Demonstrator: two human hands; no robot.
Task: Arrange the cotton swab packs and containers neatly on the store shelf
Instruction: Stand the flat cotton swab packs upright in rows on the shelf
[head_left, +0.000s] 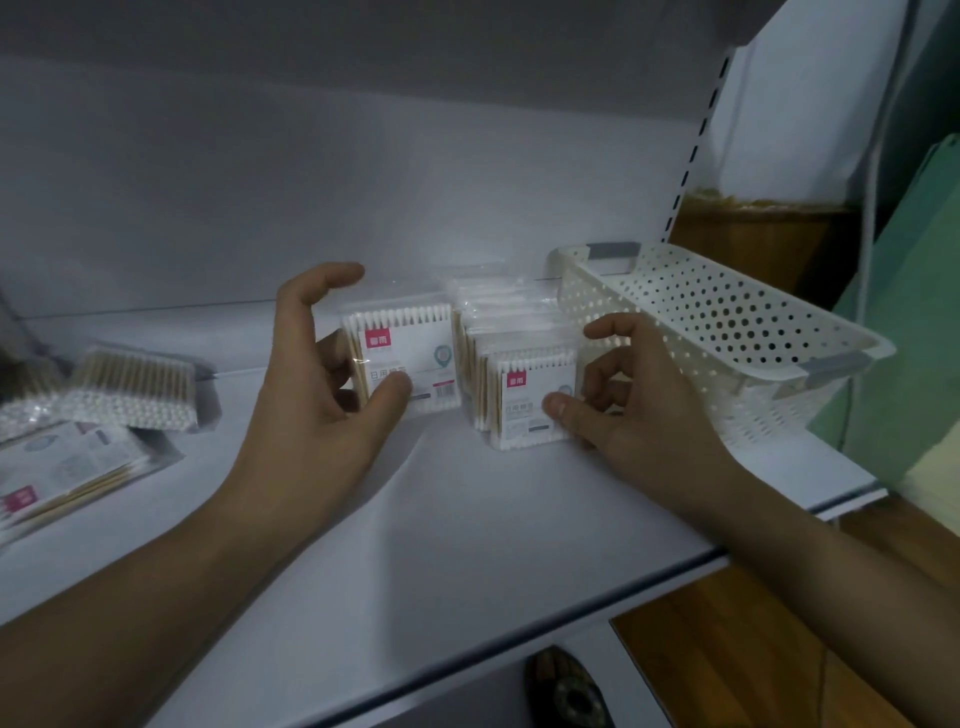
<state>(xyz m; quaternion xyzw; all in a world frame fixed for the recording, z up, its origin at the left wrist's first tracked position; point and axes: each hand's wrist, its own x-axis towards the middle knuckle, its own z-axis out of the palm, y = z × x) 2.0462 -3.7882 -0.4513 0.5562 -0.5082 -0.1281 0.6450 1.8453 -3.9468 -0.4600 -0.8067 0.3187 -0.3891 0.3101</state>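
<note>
A white shelf (441, 530) is seen, closed at the back by a pale panel. Near its middle a single upright pack (410, 358) of cotton swabs is stood with its label facing forward. Just to its right a row of upright packs (524, 400) is lined up front to back. A white perforated basket (727, 332) is set just beside that row at the right end, angled across the shelf. At the left end, flat packs (135, 387) are left lying loosely, some overlapped.
</note>
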